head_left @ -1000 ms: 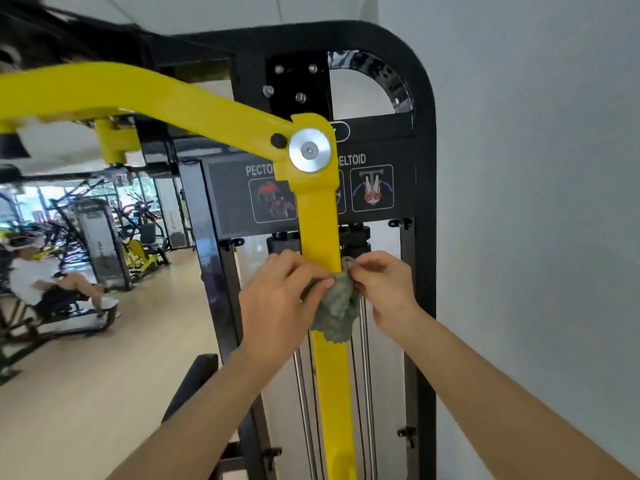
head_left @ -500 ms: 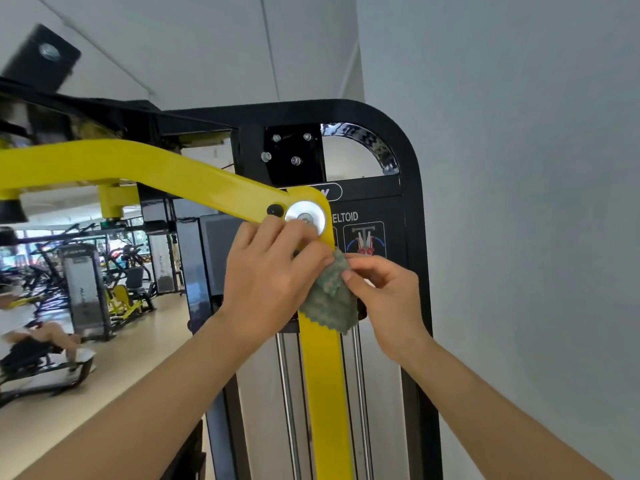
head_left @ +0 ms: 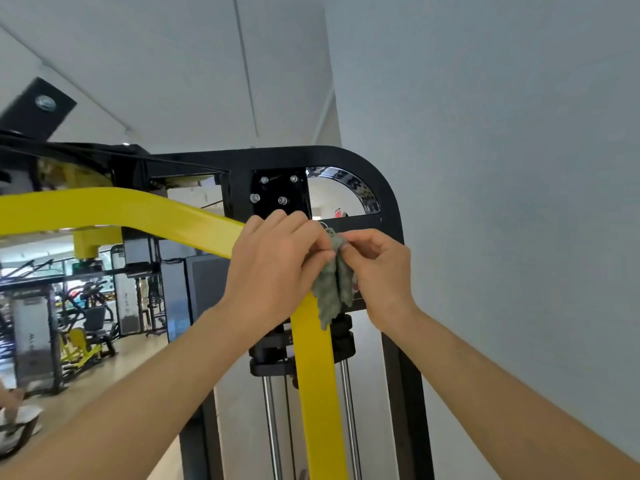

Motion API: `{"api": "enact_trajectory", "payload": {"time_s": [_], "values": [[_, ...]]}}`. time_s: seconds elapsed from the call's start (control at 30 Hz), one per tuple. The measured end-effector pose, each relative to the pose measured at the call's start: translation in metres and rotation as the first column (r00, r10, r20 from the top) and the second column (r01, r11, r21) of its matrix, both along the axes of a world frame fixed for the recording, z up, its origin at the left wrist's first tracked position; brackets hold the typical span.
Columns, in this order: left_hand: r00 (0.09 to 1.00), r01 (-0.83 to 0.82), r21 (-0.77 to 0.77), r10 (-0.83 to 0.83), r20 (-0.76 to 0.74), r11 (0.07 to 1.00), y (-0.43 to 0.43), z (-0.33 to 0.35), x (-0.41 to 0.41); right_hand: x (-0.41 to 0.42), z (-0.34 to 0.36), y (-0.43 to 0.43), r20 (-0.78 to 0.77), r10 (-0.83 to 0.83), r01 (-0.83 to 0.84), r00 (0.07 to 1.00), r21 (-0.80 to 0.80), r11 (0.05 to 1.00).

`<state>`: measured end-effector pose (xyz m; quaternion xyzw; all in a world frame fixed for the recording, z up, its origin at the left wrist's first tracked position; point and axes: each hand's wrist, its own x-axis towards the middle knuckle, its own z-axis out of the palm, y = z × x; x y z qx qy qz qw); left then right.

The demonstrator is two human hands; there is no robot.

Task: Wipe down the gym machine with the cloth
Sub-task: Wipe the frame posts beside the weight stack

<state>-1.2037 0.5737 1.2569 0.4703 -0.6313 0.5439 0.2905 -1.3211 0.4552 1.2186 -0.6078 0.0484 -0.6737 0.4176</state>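
Note:
A crumpled grey-green cloth [head_left: 331,285] hangs at the top joint of the gym machine's yellow arm [head_left: 317,382], where the vertical bar meets the curved horizontal bar [head_left: 138,213]. My left hand [head_left: 273,268] covers the joint and grips the cloth's left side. My right hand [head_left: 377,271] pinches the cloth's upper right edge with thumb and fingers. The joint's round silver cap is hidden behind my hands. The black frame [head_left: 388,188] stands just behind.
A white wall [head_left: 502,202] runs close along the right of the frame. Chrome guide rods [head_left: 272,427] and a black weight carriage [head_left: 273,355] sit behind the yellow bar. Other gym machines [head_left: 83,323] stand on the wooden floor at the far left.
Both hands have carried the cloth up the yellow vertical bar from below the label panel to the top joint, now covering the silver cap. The view has tilted upward.

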Motion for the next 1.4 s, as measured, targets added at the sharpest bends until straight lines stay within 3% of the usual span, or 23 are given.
{"api": "enact_trajectory", "payload": {"time_s": [0.13, 0.23, 0.37, 0.47, 0.67, 0.8, 1.1, 1.17, 1.27, 1.4], "values": [[0.996, -0.007, 0.038, 0.010, -0.087, 0.999, -0.006, 0.026, -0.006, -0.014, 0.017, -0.015, -0.067, -0.147, 0.142, 0.987, -0.084, 0.986], [0.986, -0.052, 0.132, 0.071, -0.149, 0.990, -0.014, 0.049, -0.013, -0.032, 0.031, -0.033, -0.175, -0.186, 0.168, 0.967, -0.113, 0.979], [0.971, -0.173, 0.243, 0.207, -0.120, 0.954, -0.033, 0.072, -0.025, -0.057, 0.055, -0.056, -0.356, -0.195, 0.164, 0.914, -0.116, 0.980], [0.969, -0.148, 0.304, 0.199, -0.144, 0.941, -0.047, 0.080, -0.035, -0.071, 0.073, -0.073, -0.453, -0.139, 0.118, 0.880, -0.075, 0.990], [0.947, 0.033, 0.464, 0.121, -0.297, 0.885, -0.085, 0.080, -0.065, -0.091, 0.089, -0.104, -0.500, 0.026, -0.035, 0.866, -0.009, 0.999], [0.907, 0.114, 0.451, 0.092, -0.410, 0.885, -0.112, 0.091, -0.073, -0.097, 0.095, -0.125, -0.507, 0.100, -0.114, 0.856, 0.005, 0.994], [0.856, 0.083, 0.569, 0.234, -0.462, 0.818, -0.139, 0.132, -0.062, -0.072, 0.111, -0.158, -0.462, 0.314, -0.354, 0.829, 0.001, 0.935], [0.840, 0.053, 0.558, 0.265, -0.474, 0.828, -0.140, 0.141, -0.051, -0.066, 0.117, -0.162, -0.535, 0.237, -0.322, 0.811, -0.068, 0.944], [0.793, 0.045, 0.512, 0.280, -0.540, 0.858, -0.138, 0.156, -0.031, -0.051, 0.125, -0.166, -0.662, -0.034, -0.160, 0.749, -0.231, 0.960], [0.749, -0.009, 0.466, 0.315, -0.583, 0.885, -0.128, 0.178, -0.003, -0.026, 0.140, -0.178, -0.591, -0.419, 0.100, 0.689, -0.494, 0.863]]}}
